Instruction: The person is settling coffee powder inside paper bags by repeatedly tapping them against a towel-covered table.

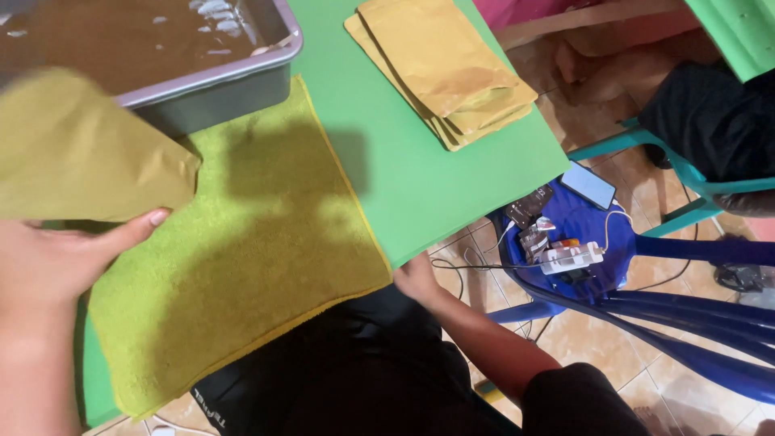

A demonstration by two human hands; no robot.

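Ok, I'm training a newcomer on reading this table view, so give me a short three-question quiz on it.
1. True or false: the left hand holds a brown paper pouch.
2. What lies under that raised pouch: A the yellow-green towel cloth, B a blue plate?
3. Fill in: the stack of brown paper pouches rests on the ___ table top.

Key: 1 true. 2 A. 3 green.

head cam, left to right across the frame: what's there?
Left hand gripping a brown paper pouch → yellow-green towel on the green table → right hand at the table edge → stack of brown pouches → blue plastic chair holding a phone and a white power strip.
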